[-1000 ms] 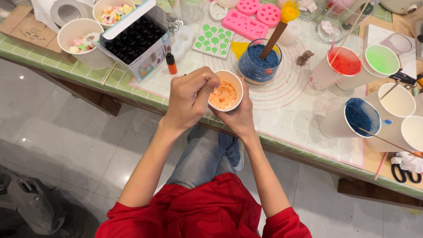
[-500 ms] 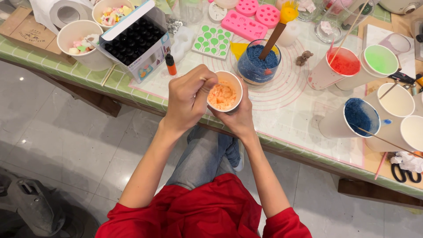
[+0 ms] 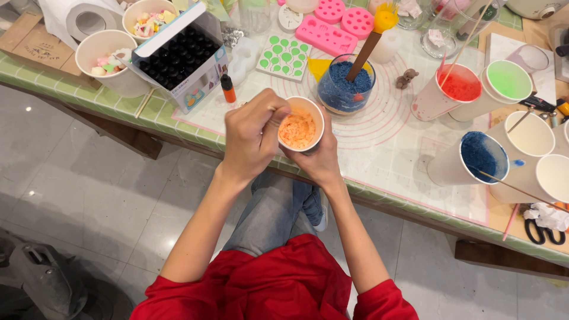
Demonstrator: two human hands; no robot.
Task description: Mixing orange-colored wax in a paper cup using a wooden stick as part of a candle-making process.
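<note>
Right hand [image 3: 323, 159] wraps the paper cup [image 3: 301, 125] of orange granules from below, fingers closed round its wall; cup held over the table edge [image 3: 178, 127], at 7 o'clock from the glass of blue granules [image 3: 345, 85]. Left hand [image 3: 252, 139] is curled into a fist on a thin stick [image 3: 278, 110], tip in the orange mix.

Risk: cup is tilted toward the wearer and unsupported, so a hard stir could flick granules over the rim onto lap or floor.

Versus 1.0 s ago: left fist sits slightly lower-left, the mix looks more evenly orange, cup position near unchanged.
</note>
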